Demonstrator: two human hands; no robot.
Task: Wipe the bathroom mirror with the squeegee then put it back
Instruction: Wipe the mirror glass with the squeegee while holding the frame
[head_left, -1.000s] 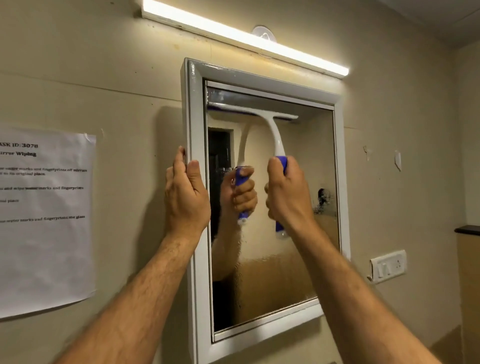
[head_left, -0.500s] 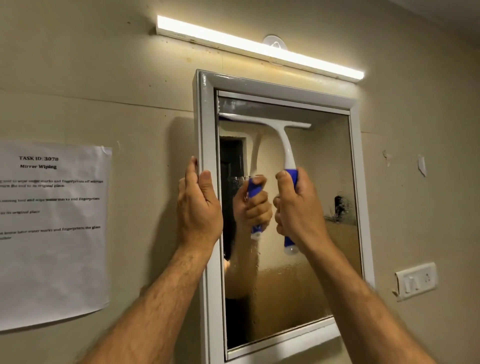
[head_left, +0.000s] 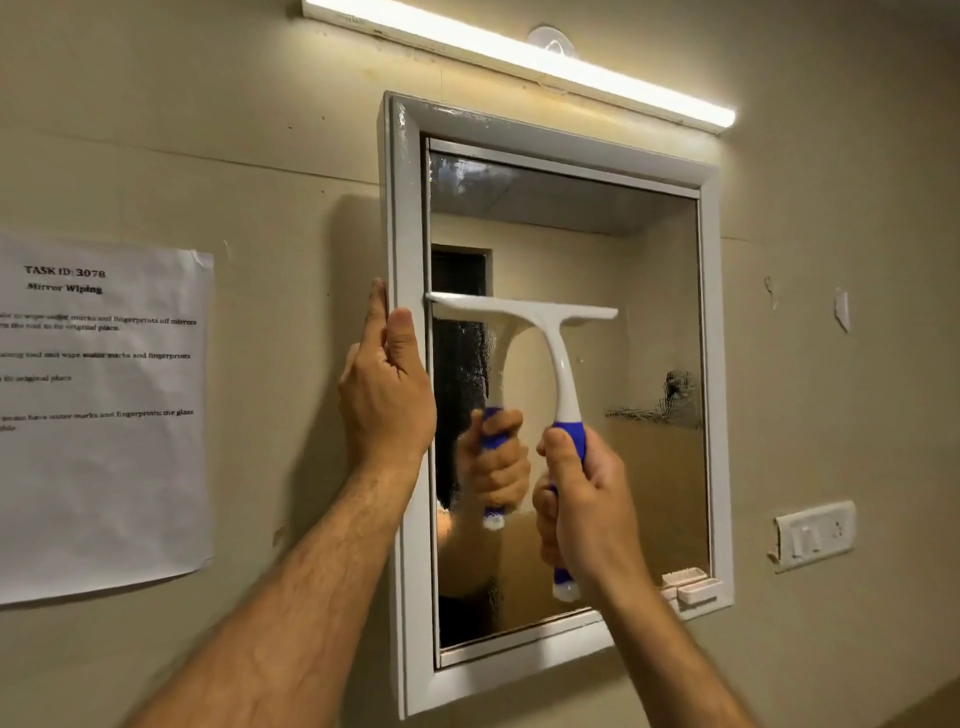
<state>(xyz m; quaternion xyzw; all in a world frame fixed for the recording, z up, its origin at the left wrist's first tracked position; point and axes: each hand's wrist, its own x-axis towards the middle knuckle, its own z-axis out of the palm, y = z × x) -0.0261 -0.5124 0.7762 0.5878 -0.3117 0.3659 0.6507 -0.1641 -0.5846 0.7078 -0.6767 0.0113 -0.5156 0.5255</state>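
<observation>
A white-framed mirror (head_left: 644, 322) hangs on the beige wall. My right hand (head_left: 587, 509) grips the blue handle of a white squeegee (head_left: 563, 364), whose blade lies flat across the left half of the glass at about mid-height. The glass above the blade looks clear; below it the surface is still streaked and misty. My left hand (head_left: 387, 395) clasps the mirror's left frame edge, thumb on the front face. The glass reflects the hand and squeegee.
A tube light (head_left: 519, 57) runs above the mirror, with a small hook (head_left: 550, 39) over it. A printed task sheet (head_left: 98, 415) is taped to the wall at left. A switch plate (head_left: 813, 535) sits at right. A small pink block (head_left: 693, 584) rests on the frame's lower right ledge.
The squeegee blade has slid down from near the mirror's top to about mid-height, my right hand dropping with it. My left hand stays on the frame edge. The view shifted.
</observation>
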